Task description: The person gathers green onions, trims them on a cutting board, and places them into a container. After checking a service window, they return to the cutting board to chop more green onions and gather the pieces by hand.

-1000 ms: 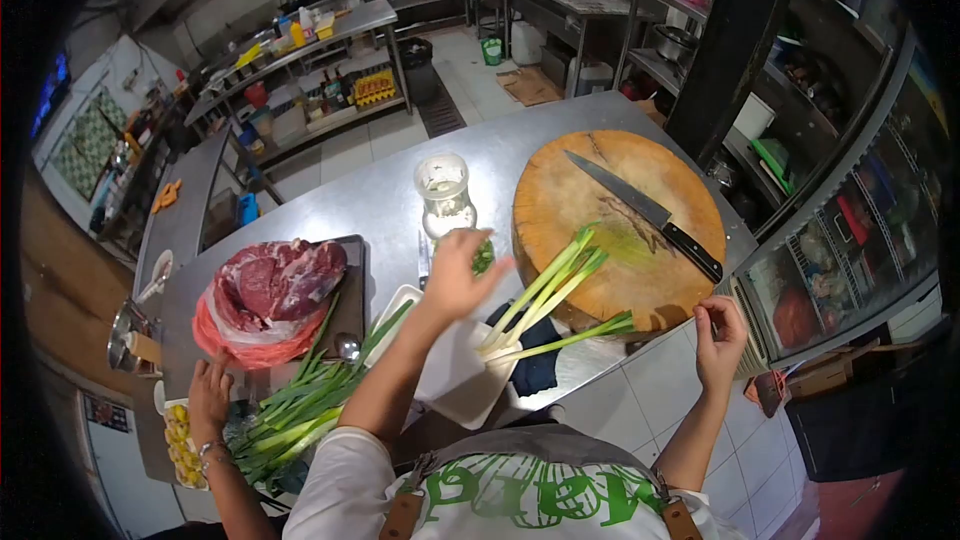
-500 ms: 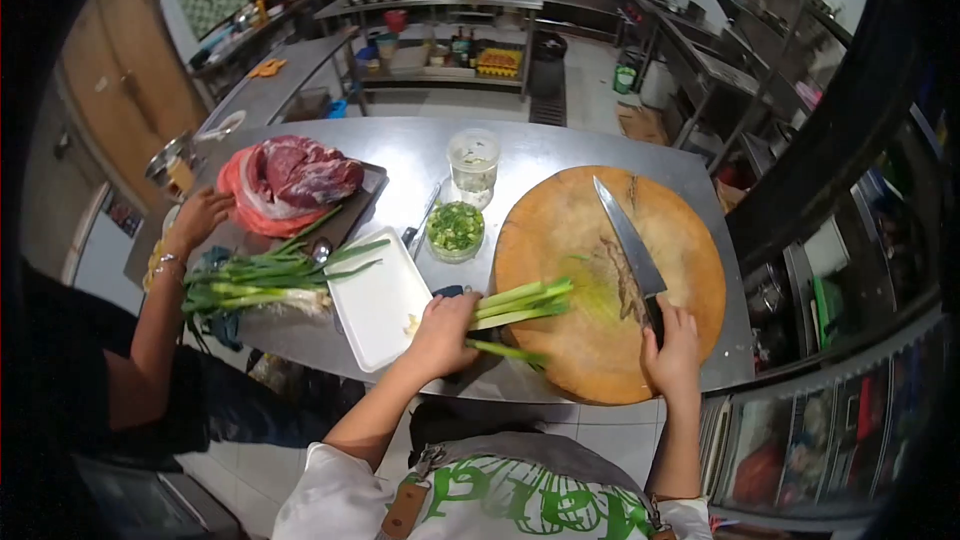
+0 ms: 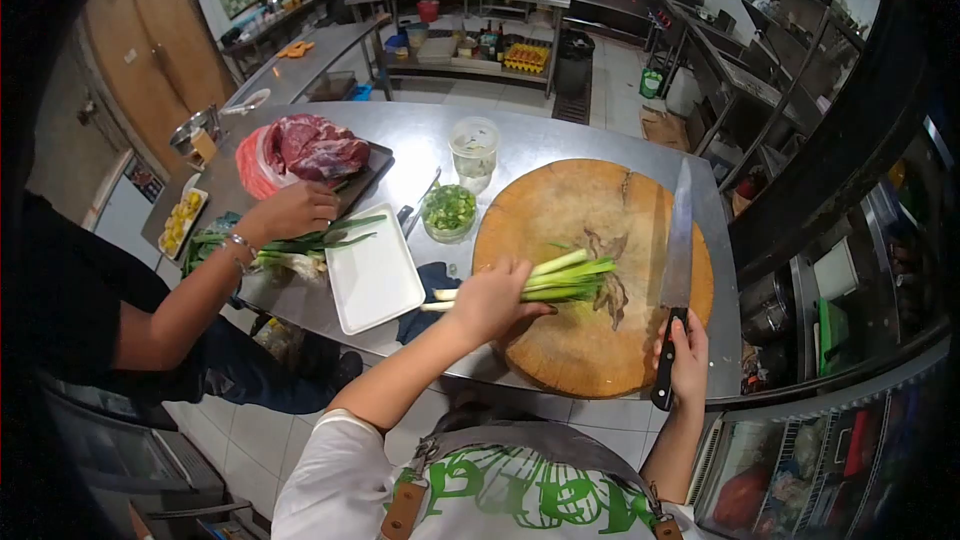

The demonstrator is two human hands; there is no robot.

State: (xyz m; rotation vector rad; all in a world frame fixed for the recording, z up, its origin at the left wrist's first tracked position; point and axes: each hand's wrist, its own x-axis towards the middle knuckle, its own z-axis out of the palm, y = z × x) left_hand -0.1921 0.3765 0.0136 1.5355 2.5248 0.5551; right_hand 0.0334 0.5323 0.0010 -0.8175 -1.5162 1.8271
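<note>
My left hand [image 3: 492, 300] is closed around a bunch of green onions [image 3: 572, 278], whose cut green ends lie over the round wooden chopping board [image 3: 560, 360]. The white ends stick out on the left, past the board's edge. In my right hand [image 3: 688, 352] is a kitchen knife [image 3: 677, 250] with a black handle, its blade pointing away from me over the board's right side. Dark scraps [image 3: 612, 300], of a kind I cannot make out, lie on the board beside the onion tips. A white tray [image 3: 372, 275] is left of my left hand, with a dark cloth [image 3: 425, 305] between.
Chopped green onions fill a small tub [image 3: 449, 210], near a clear plastic container [image 3: 473, 148]. At left, a co-worker's hand [image 3: 295, 210] reaches over more green onions [image 3: 290, 258], near raw meat [image 3: 310, 152] on a dark tray. A dark pillar [image 3: 810, 185] stands at right.
My left hand has carried the green onions right, onto the board. My right hand has lifted the knife and turned its blade upright in view. The co-worker's hand has moved right, off the meat bag.
</note>
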